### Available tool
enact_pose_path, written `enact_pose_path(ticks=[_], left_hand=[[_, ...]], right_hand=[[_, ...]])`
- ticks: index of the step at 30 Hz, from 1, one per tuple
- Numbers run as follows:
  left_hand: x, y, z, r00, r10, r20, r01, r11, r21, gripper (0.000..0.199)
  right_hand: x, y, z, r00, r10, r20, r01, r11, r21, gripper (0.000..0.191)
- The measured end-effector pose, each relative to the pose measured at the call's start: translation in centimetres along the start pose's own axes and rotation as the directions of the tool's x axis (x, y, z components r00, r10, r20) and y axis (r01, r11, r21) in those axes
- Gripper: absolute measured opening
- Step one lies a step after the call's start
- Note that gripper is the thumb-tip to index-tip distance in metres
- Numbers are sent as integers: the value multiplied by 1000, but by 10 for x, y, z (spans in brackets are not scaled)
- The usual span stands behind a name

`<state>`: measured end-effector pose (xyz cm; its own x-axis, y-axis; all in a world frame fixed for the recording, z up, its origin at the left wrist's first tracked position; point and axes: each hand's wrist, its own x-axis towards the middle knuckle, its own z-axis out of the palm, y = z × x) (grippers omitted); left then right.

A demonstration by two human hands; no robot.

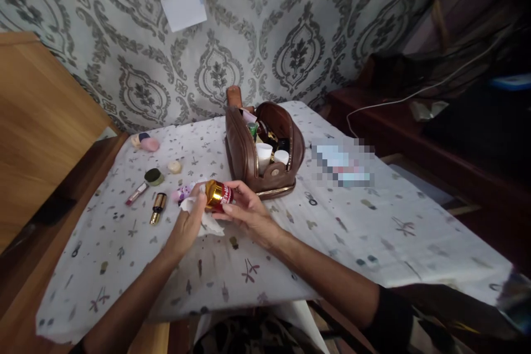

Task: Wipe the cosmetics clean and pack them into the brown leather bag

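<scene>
A small jar (219,196) with a shiny gold lid and a red, white-lettered body lies tilted between my hands above the table. My right hand (254,217) is closed round its red body. With my left hand (188,230) I pinch a white tissue (211,225) against the gold lid end. Just behind, a brown toiletry bag (239,149) stands unzipped, holding several bottles and tubes, among them a white-capped tube (264,154). A purple and white patterned item (181,193) is partly hidden behind my left hand.
On the patterned tablecloth (323,254), to the left, lie a gold and black bottle (158,208), a lip gloss tube (136,194), a dark green round container (154,177), a cream-coloured piece (175,167) and a pink puff (150,144). A blurred-out packet (342,163) lies right. Wooden furniture (45,138) borders the left.
</scene>
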<state>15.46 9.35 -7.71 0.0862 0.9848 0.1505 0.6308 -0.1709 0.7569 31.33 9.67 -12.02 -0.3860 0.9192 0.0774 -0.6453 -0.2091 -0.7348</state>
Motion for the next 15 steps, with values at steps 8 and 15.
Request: enact_pose_path(ticks=[8, 15], left_hand=[[-8, -15, 10, 994, 108, 26, -104, 989, -106, 45], [-5, -16, 6, 928, 373, -6, -365, 911, 189, 37]], right_hand=[[3, 6, -5, 999, 18, -43, -24, 989, -149, 53], [5, 6, -8, 999, 48, -22, -52, 964, -261, 51]])
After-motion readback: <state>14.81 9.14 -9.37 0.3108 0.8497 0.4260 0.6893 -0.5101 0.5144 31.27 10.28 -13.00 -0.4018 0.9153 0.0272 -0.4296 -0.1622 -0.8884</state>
